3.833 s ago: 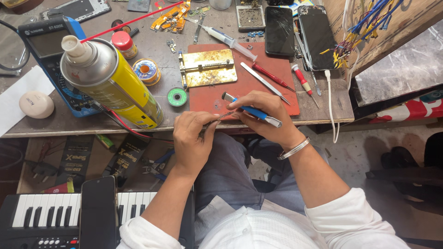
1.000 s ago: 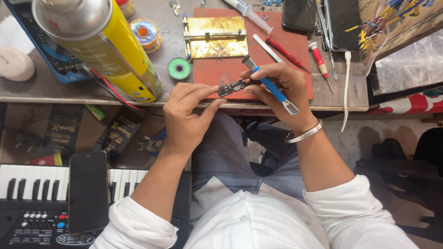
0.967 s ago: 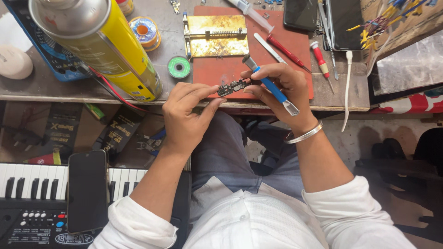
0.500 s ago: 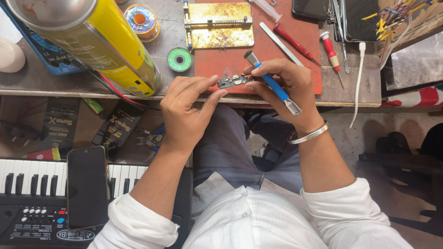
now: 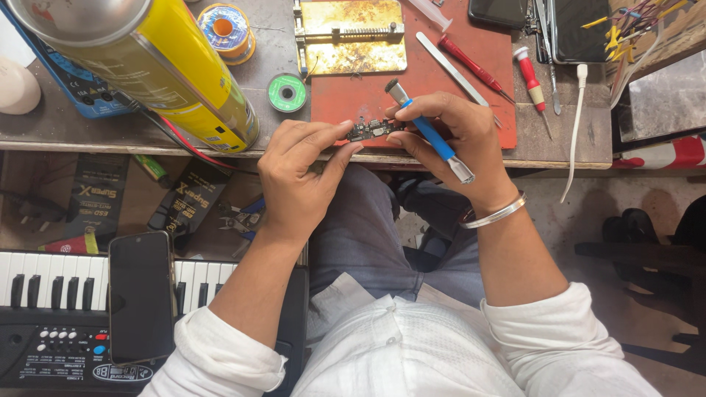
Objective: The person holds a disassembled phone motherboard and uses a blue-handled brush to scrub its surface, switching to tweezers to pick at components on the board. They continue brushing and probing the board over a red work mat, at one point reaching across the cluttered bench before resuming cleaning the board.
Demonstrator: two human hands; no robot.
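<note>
L hand (image 5: 298, 173) pinches 1 small dark circuit board (image 5: 370, 131) btwn thumb and fingertips at the board's L end; R hand (image 5: 456, 140) has fingers on the board's R end and is also clamped round a blue-handled tool (image 5: 430, 136) w/ metal ends, tilted, tip up toward 11 o'clock. Both grips closed. Board sits at frame centre-top, over the front edge of a red rubbery mat (image 5: 441, 88), just above the bench (image 5: 132, 125) rim. Metal bangle (image 5: 494, 215) on R wrist.

Pkgs/labels: 1 big spray can (image 5: 158, 70) at 10 o'clock of board, yellow body w/ dark label panel, grey metal top, cylindrical, glossy. Under the bench at 8 o'clock: 2 black flat packs (image 5: 95, 198) w/ printed labels. Blue plastic meter (image 5: 84, 88) partly behind the can.

Materials/shapes: brass-coloured metal holder plate (image 5: 351, 40) at 12 o'clock, scuffed, rectangular. 1 green round spool (image 5: 286, 92) at 10 o'clock, 1 larger solder reel (image 5: 226, 31) beyond it. On mat at 1 o'clock: 1 flat metal strip (image 5: 448, 59), 2 red-handled screwdrivers (image 5: 476, 68). White cable (image 5: 577, 125) hangs off bench at 3 o'clock. 2 dark phones (image 5: 581, 29) at top R edge, glossy glass. 1 more black phone (image 5: 141, 294) lies on a black keyboard (image 5: 51, 323) w/ white/black keys at 8 o'clock. Blue-handled pliers (image 5: 239, 220) below the bench, near L wrist. White sleeves, grey trousers.
</note>
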